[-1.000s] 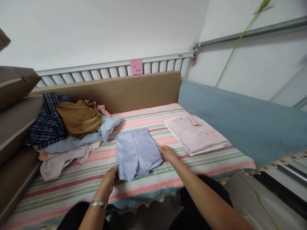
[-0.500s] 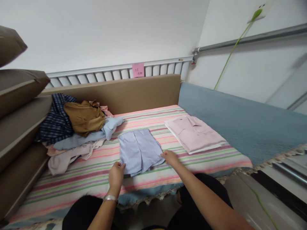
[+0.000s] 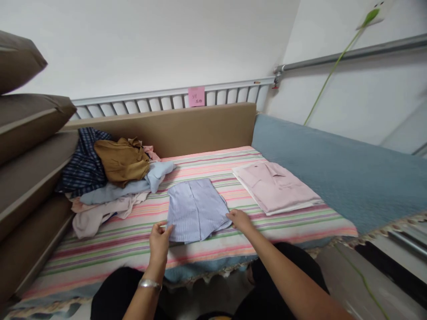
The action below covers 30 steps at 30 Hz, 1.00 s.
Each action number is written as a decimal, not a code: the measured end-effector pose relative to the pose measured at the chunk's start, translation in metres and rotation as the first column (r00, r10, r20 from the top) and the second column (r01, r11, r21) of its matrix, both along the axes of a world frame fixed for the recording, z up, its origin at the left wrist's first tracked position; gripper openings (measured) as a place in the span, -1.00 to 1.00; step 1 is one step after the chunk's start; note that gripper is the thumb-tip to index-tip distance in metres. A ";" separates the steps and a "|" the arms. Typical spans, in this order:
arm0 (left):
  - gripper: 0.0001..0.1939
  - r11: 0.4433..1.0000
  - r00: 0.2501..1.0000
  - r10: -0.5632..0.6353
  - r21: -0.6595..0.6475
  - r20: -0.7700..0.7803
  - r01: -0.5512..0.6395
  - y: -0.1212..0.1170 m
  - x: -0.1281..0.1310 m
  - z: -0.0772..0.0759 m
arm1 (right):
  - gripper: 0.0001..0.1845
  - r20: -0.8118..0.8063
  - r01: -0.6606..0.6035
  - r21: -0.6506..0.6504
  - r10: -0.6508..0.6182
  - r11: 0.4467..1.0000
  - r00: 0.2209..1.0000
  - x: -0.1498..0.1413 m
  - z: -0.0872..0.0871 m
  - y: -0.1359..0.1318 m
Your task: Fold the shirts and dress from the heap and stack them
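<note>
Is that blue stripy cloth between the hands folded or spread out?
Folded: the blue stripy cloth lies in a compact, flat shape, with another layer peeking out at its lower right edge, near the right hand.

Light is soft, shadows faint, edges stretched.

Your left hand (image 3: pixel 160 242) and right hand (image 3: pixel 239 220) are bare, and a broad, shiny silver bracelet (image 3: pixel 150 284) circles your left wrist (image 3: pixel 155 268) at seven o'clock. Black cloth (image 3: pixel 115 293) covers your legs (image 3: pixel 293 264), towards eight o'clock and five o'clock.
</note>
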<state>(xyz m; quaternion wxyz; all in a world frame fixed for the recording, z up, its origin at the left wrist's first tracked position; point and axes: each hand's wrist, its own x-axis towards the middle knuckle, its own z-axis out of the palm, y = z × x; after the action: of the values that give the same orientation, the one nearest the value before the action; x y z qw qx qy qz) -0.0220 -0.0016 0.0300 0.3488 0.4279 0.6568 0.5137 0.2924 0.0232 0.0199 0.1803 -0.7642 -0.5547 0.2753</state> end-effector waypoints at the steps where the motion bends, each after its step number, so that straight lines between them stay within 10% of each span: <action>1: -0.57 1.000 0.994 -0.010 0.014 -0.105 0.011 -0.001 -0.001 0.000 | -0.76 0.014 0.001 0.007 -0.001 1.000 1.000 0.000 0.000 -0.001; 9: -0.77 0.960 0.800 -0.174 0.082 -0.574 0.268 -0.021 0.005 -0.001 | -0.77 0.179 -0.055 0.292 0.002 0.955 0.984 -0.024 0.030 -0.028; 15: -0.70 0.736 0.610 -0.495 0.074 -0.619 0.673 -0.034 0.032 -0.002 | -0.75 0.205 -0.501 0.573 0.478 0.649 0.854 -0.071 0.038 -0.060; 26: -0.77 0.800 0.763 -0.436 0.182 -0.478 0.571 -0.023 0.038 0.008 | -0.83 0.233 -0.546 0.465 0.498 0.697 0.835 -0.085 0.019 -0.068; 30: -0.79 0.763 0.603 -0.424 0.092 -0.675 0.640 -0.032 0.055 0.015 | -0.80 0.204 -0.544 0.446 0.511 0.711 0.835 -0.083 0.020 -0.067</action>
<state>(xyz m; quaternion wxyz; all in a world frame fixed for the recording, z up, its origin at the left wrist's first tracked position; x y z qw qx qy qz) 0.0328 -0.0334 0.0448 0.1769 0.8007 0.4780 0.3148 0.2097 -0.0442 0.0402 0.2621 -0.5117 -0.8059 0.1414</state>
